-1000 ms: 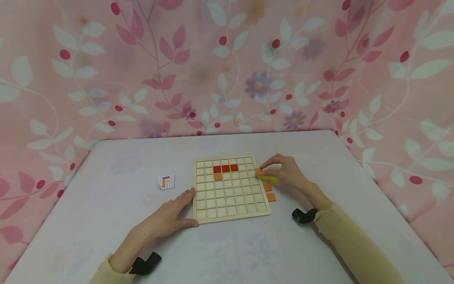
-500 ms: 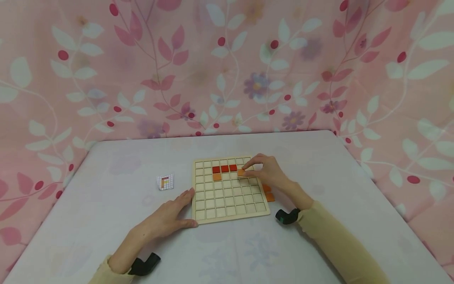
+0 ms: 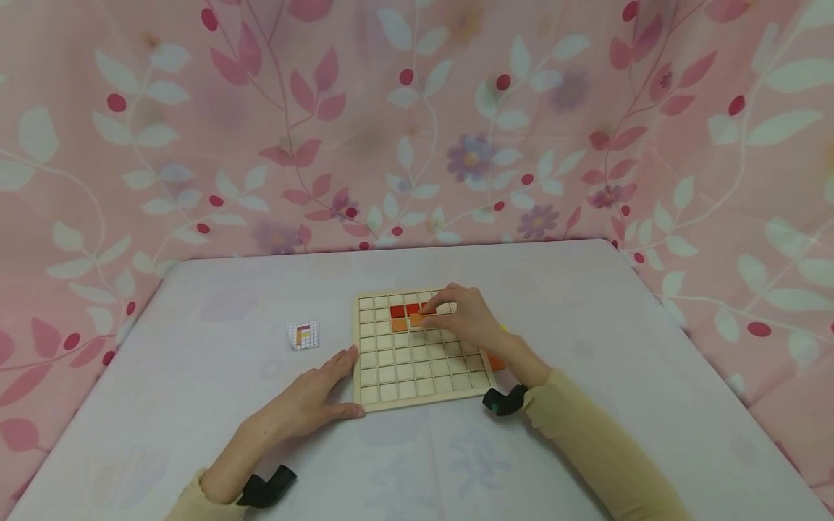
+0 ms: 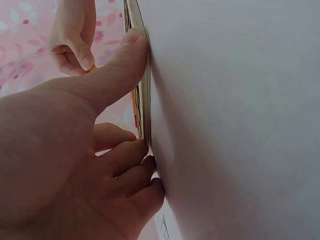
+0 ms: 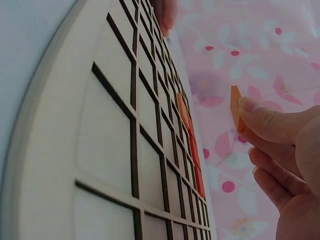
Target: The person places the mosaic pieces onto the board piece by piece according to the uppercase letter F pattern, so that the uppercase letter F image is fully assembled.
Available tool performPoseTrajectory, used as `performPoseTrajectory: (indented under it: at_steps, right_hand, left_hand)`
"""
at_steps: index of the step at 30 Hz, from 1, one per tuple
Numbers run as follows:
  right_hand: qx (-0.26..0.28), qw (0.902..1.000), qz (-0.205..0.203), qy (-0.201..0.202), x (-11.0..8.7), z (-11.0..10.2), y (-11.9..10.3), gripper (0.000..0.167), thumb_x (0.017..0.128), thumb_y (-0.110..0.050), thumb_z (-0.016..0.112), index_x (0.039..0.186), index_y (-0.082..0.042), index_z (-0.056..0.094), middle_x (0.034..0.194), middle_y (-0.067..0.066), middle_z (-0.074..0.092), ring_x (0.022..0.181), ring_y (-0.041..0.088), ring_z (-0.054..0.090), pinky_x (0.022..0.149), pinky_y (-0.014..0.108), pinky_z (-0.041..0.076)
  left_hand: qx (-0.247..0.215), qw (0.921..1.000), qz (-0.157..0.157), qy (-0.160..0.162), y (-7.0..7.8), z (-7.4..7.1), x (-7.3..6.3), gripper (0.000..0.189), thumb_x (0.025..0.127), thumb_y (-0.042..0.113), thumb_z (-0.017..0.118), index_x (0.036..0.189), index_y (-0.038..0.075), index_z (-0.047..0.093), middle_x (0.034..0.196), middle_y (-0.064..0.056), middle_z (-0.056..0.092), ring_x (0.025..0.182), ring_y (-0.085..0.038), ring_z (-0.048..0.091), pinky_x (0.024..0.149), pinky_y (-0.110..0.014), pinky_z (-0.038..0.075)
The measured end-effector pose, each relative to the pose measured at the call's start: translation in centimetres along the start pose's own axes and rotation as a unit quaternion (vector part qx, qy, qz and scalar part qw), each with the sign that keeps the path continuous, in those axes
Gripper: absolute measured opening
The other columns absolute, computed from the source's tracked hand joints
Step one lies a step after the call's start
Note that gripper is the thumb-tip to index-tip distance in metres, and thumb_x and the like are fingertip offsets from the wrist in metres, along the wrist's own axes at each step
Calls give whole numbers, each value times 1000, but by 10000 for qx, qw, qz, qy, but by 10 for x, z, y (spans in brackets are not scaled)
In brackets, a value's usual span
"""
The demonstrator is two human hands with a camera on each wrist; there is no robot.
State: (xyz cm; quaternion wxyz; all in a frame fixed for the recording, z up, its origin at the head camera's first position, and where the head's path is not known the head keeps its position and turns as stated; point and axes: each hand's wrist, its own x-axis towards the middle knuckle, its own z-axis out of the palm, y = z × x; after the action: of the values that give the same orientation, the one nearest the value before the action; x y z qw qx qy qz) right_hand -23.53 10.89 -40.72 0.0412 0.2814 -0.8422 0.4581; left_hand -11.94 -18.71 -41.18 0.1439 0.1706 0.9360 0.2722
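A square wooden grid board [image 3: 397,373] lies on the table. Three red tiles [image 3: 397,311] sit in a row in its upper part, the rightmost partly behind my right hand [image 3: 465,318]. One orange tile [image 3: 399,325] is set below the leftmost red one. Between thumb and fingertips, my right hand pinches another orange tile [image 5: 235,107]. In the right wrist view that tile is held clear of the board. My left hand [image 3: 302,401] rests against the board's left edge, thumb at the near corner and fingers further up.
A small card [image 3: 303,335] with a coloured grid pattern lies left of the board. Loose orange tiles [image 3: 497,362] and a bit of yellow [image 3: 504,328] show at the board's right edge, partly hidden by my right arm. A floral cloth [image 3: 417,145] hangs behind the table.
My right hand has carried the pinched orange tile leftward from the board's right edge, over the grid to near the placed orange tile. My left hand stays at the board's edge.
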Motion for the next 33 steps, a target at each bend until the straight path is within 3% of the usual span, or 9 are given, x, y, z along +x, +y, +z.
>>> performPoseTrajectory:
  at_steps: [11, 18, 25, 33]
  right_hand:
    - [-328, 9990, -248, -181, -2, 24, -7, 18, 75, -19, 88, 90, -11, 79, 89, 6, 74, 94, 25, 61, 81, 44, 52]
    - [-395, 9989, -65, -234, -3, 34, -8, 20, 75, -20, 88, 91, -14, 79, 91, 3, 72, 94, 22, 63, 84, 43, 51]
    - [-213, 9988, 278, -333, -8, 41, -2, 18, 79, -27, 86, 93, -20, 79, 92, -3, 70, 95, 15, 59, 84, 33, 48]
    - [-602, 9982, 14, 20, -7, 45, 8, 20, 76, -27, 88, 91, -18, 79, 86, -5, 72, 92, 11, 60, 82, 30, 49]
  left_hand:
    - [38, 10000, -25, -46, 0, -2, 1, 101, 83, 49, 77, 158, 6, 25, 162, -18, 28, 150, -37, 25, 115, -65, 25]
    - [2, 10000, -3, -42, -1, -1, 2, 100, 84, 48, 77, 158, 5, 25, 162, -18, 28, 150, -37, 25, 115, -67, 23]
    - [-18, 10000, -2, -33, -1, -1, 1, 100, 84, 48, 77, 158, 6, 25, 162, -17, 29, 150, -37, 25, 114, -68, 23]
    - [-18, 10000, 8, -40, -1, -1, 1, 101, 83, 49, 77, 158, 6, 25, 162, -16, 29, 151, -36, 25, 114, -67, 24]
